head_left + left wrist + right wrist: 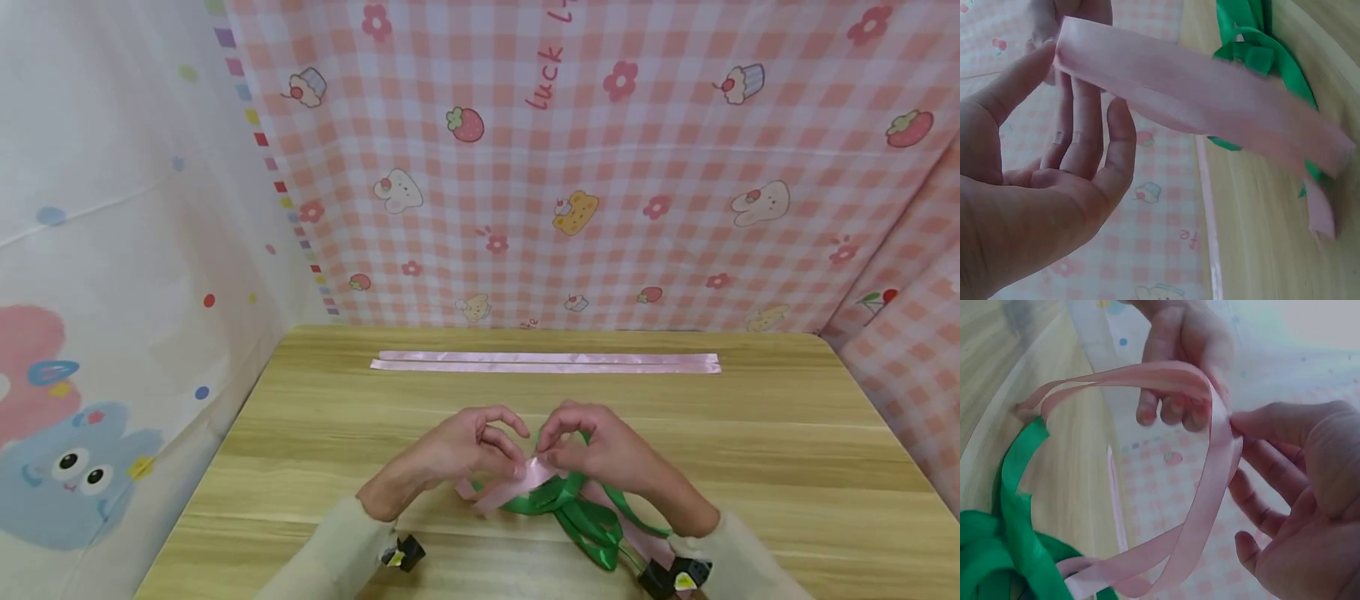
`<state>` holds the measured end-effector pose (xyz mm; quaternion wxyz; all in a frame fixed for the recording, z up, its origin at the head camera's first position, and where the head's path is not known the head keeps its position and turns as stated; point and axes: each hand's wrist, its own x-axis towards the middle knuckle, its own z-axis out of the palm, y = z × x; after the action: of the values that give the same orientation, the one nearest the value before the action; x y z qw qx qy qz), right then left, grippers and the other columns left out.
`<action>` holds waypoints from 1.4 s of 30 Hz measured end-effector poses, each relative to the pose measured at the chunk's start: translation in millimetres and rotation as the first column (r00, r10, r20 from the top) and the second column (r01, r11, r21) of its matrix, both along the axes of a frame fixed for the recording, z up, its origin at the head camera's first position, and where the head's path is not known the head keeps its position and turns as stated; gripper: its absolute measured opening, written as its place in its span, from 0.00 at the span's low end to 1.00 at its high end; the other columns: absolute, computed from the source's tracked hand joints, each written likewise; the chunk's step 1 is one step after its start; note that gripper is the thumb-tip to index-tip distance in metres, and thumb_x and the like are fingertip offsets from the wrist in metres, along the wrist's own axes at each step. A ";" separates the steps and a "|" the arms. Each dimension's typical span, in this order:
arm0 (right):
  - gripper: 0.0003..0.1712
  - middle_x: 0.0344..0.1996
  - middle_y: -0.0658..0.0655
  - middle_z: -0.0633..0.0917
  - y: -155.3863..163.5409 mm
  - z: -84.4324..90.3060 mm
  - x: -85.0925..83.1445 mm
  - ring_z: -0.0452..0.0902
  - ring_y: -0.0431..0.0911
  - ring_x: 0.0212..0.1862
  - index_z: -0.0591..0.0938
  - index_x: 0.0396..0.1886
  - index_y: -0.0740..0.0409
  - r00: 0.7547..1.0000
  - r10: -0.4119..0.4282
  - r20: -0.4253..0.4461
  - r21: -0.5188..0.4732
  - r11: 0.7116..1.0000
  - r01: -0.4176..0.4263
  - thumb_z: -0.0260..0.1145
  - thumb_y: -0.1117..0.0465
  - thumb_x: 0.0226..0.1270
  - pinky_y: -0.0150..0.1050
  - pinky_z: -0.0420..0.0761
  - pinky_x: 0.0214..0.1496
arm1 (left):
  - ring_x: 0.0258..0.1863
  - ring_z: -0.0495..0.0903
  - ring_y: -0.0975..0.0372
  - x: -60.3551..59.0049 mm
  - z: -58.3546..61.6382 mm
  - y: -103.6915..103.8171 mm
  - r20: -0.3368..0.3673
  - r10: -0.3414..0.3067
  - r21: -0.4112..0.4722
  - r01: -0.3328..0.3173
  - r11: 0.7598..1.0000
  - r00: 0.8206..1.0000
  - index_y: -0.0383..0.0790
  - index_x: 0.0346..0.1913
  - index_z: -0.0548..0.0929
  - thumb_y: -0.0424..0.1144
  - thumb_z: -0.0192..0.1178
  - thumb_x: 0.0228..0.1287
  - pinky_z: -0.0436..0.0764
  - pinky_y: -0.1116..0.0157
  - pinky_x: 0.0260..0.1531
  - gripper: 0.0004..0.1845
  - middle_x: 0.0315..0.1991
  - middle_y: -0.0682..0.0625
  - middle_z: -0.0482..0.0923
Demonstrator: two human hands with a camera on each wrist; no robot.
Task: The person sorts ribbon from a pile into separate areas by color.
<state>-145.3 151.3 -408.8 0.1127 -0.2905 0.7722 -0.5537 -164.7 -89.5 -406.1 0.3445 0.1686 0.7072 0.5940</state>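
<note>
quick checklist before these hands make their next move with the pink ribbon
1. Right hand on the pink ribbon: ok, pinches it.
2. Left hand on the pink ribbon: ok, holds it.
3. Green ribbon spread flat: not ok, bunched in loops.
4. Two pink strips away from the hands: ok, lying near the far edge of the table.
5. Pink ribbon fastened to the green ribbon: cannot tell.

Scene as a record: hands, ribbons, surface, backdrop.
left hand: thumb at pink ribbon; whether it grips is unclear
right hand: pinches pink ribbon
pink ribbon: looped
table: wood-grain top
green ribbon: bunched in loops
pink strips: two, side by side near far table edge
backdrop: pink-and-white checked cloth, cartoon prints
</note>
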 end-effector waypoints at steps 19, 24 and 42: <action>0.08 0.32 0.54 0.82 -4.5 23.7 9.6 0.77 0.44 0.35 0.79 0.38 0.57 0.999 0.045 -0.002 0.034 0.998 -0.045 0.69 0.68 0.64 0.38 0.80 0.41 | 0.35 0.85 0.59 5.6 29.0 -6.0 -0.169 -0.045 0.103 0.063 0.993 0.985 0.34 0.50 0.76 0.24 0.67 0.59 0.83 0.67 0.37 0.18 0.36 0.46 0.86; 0.09 0.32 0.54 0.84 0.4 16.0 4.7 0.77 0.40 0.33 0.80 0.42 0.57 0.982 0.177 0.072 0.066 0.981 -0.182 0.70 0.66 0.64 0.37 0.81 0.37 | 0.32 0.84 0.62 4.1 27.6 -7.1 -0.134 -0.102 0.113 0.117 0.987 0.986 0.32 0.51 0.75 0.24 0.66 0.60 0.82 0.68 0.36 0.18 0.34 0.48 0.84; 0.06 0.29 0.55 0.81 31.4 27.8 -11.6 0.79 0.47 0.29 0.76 0.39 0.63 0.988 0.153 -0.007 -0.140 0.978 -0.153 0.66 0.71 0.67 0.39 0.83 0.32 | 0.31 0.79 0.64 -6.0 30.1 -31.9 -0.226 -0.086 0.039 0.097 0.994 0.970 0.34 0.52 0.76 0.25 0.66 0.60 0.79 0.70 0.35 0.18 0.32 0.51 0.80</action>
<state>-156.9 182.7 -381.0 0.1355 -0.3552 0.7066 -0.5968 -170.6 -121.4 -376.0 0.2855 0.2754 0.7180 0.5719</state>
